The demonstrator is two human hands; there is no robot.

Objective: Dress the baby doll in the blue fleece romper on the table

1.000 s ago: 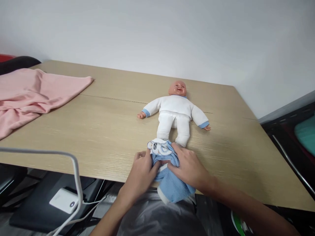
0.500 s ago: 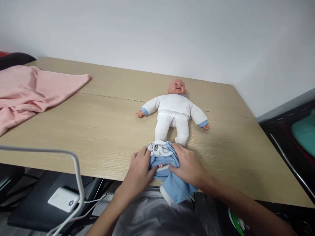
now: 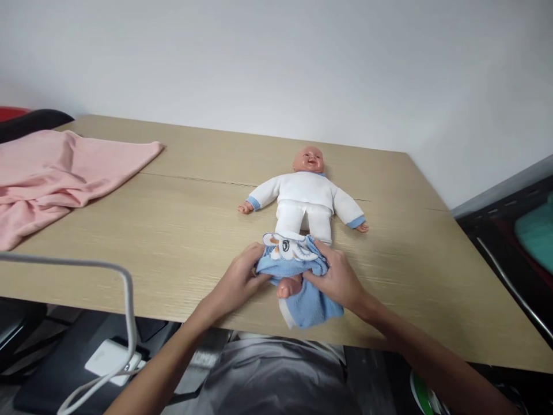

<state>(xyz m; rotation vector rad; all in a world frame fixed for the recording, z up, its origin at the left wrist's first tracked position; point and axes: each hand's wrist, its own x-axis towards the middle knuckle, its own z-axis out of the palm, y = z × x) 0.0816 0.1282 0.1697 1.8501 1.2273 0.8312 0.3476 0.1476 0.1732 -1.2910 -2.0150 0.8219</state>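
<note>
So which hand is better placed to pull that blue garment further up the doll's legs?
Probably neither alone: the left hand and right hand grip opposite sides of the blue garment at the doll's legs, one foot poking out.

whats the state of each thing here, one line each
doll: lying face up on the table, one bare foot poking out of the blue garment
blue garment: bunched over the doll's lower legs, gripped from both sides
left hand: shut on blue garment
right hand: shut on blue garment
pink cloth: lying rumpled, untouched
</note>
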